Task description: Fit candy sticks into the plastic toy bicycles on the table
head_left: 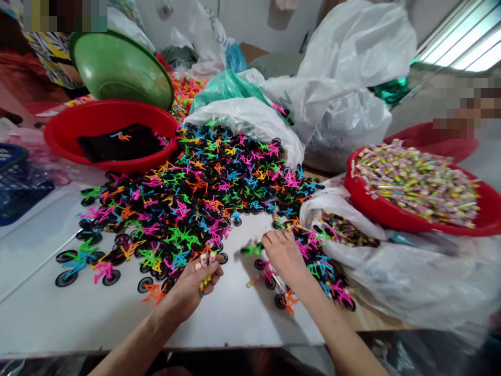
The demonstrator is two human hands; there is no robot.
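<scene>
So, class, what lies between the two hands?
Head view: mostly white tabletop, a black wheel by the left hand, a green toy bike by the right hand.

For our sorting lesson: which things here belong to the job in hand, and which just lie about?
Job, apparently:
- toy bicycles, one at the right hand
- small tubes, some in the left hand

Lying about, apparently:
- green basin
- blue basket

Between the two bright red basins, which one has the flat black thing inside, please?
The left red basin, beside the green basin. The flat black thing lies in it; the right one holds heaped small pieces instead.
</scene>
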